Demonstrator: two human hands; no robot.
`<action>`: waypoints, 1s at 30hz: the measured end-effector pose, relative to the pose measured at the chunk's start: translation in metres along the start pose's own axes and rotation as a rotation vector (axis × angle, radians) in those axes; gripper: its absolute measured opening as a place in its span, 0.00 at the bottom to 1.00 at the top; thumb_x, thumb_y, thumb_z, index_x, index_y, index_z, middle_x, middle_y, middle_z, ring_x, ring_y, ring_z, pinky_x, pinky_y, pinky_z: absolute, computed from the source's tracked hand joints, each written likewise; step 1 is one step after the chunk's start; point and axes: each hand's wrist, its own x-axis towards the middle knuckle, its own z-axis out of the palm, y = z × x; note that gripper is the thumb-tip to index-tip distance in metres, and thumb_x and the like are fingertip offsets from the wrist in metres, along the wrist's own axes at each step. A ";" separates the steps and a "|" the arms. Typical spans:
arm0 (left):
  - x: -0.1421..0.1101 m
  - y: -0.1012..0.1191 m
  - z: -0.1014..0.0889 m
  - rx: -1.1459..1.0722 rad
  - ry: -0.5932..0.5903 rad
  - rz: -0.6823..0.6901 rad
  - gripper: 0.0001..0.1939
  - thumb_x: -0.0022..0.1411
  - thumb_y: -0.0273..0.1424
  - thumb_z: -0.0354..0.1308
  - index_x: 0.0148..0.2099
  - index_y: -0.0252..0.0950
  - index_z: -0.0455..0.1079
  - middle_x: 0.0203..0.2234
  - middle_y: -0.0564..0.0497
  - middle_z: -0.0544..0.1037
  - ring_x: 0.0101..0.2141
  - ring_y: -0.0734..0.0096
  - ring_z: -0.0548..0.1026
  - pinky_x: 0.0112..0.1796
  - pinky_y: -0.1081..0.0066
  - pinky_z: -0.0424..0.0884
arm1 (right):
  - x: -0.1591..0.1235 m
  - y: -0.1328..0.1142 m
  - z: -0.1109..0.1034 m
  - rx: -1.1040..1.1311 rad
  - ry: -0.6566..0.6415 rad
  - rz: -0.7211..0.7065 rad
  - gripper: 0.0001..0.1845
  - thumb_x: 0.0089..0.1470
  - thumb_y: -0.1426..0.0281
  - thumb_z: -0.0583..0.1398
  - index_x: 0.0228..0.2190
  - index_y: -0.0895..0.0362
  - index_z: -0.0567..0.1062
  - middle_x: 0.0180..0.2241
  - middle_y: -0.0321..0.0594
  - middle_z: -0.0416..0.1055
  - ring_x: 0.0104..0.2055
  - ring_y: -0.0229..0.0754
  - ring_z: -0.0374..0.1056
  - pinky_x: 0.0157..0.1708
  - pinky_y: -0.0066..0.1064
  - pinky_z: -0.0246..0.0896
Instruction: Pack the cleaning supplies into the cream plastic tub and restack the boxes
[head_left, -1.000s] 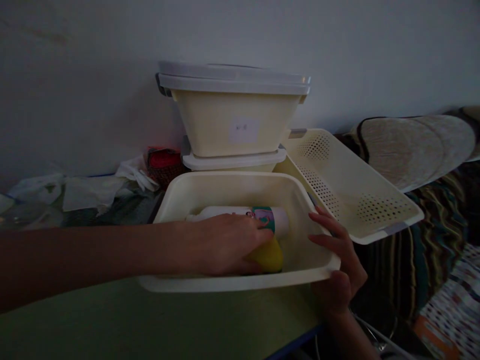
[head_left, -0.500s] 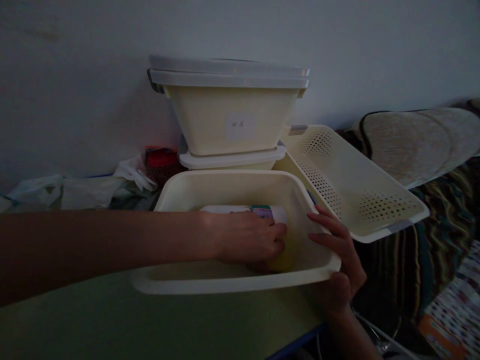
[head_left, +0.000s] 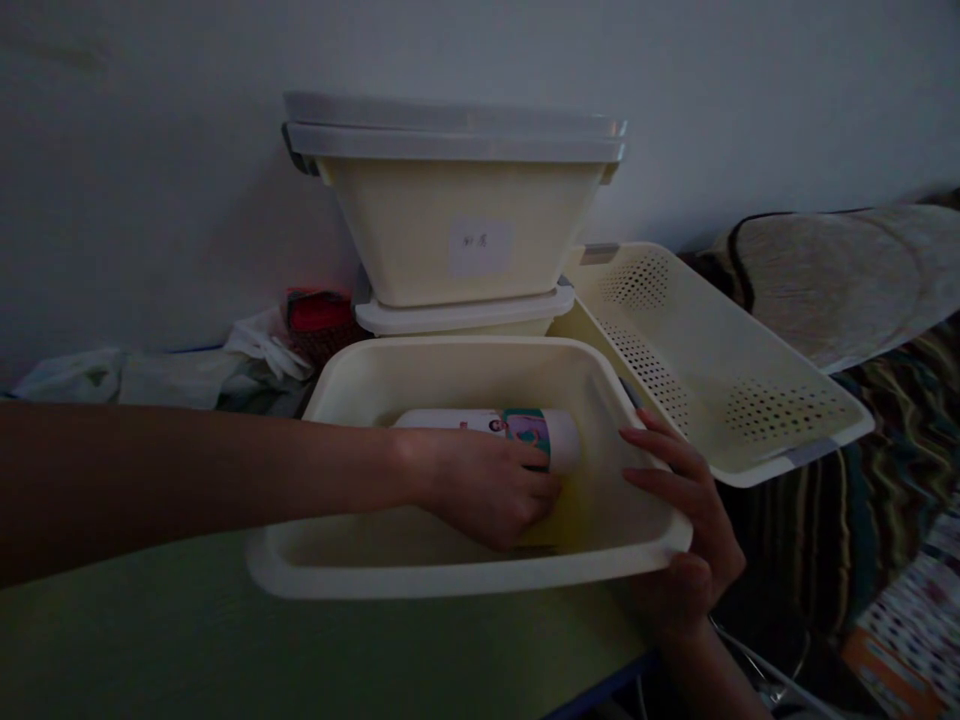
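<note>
A cream plastic bin (head_left: 480, 578) tilts toward me. My right hand (head_left: 686, 500) grips its right side, fingers over the rim and thumb underneath. Inside lies a white bottle (head_left: 450, 418) on its side, with a green and purple label. My left hand (head_left: 487, 490) reaches into the bin from the left, its fingers curled against the near side of the bottle. Whatever those fingers close on is hidden. Something yellow (head_left: 566, 515) shows on the bin's floor beside the fingertips.
Behind the bin, a lidded, labelled cream box (head_left: 405, 230) stands on another lidded box (head_left: 465, 318). A perforated basket (head_left: 720, 370) leans at the right, near a cushion (head_left: 847, 280) and striped cloth. Plastic bags (head_left: 180, 380) and a red item (head_left: 319, 312) lie left, on a green tabletop (head_left: 360, 660).
My left hand has shifted slightly toward me and to the left, uncovering more of the bottle's label. My right hand keeps its hold on the bin, and the view has moved a little.
</note>
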 end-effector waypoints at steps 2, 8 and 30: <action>0.004 -0.003 0.000 0.113 -0.063 0.278 0.11 0.58 0.25 0.51 0.26 0.40 0.71 0.34 0.49 0.77 0.40 0.66 0.70 0.42 0.70 0.63 | 0.000 0.000 0.000 0.000 -0.001 0.015 0.19 0.56 0.57 0.48 0.36 0.55 0.72 0.45 0.41 0.69 0.53 0.54 0.60 0.51 0.55 0.53; 0.009 -0.005 0.008 0.273 0.051 0.360 0.12 0.60 0.23 0.49 0.31 0.39 0.72 0.36 0.46 0.75 0.40 0.64 0.69 0.40 0.65 0.61 | 0.000 -0.003 0.000 0.004 0.002 0.036 0.19 0.56 0.57 0.48 0.36 0.55 0.72 0.45 0.42 0.69 0.53 0.54 0.60 0.52 0.56 0.51; -0.018 0.005 -0.015 -0.174 -0.251 0.107 0.09 0.59 0.21 0.50 0.33 0.38 0.70 0.34 0.52 0.77 0.34 0.72 0.74 0.32 0.74 0.65 | -0.001 0.001 -0.001 0.019 -0.003 0.003 0.19 0.56 0.57 0.48 0.37 0.55 0.72 0.46 0.42 0.69 0.54 0.54 0.59 0.52 0.56 0.50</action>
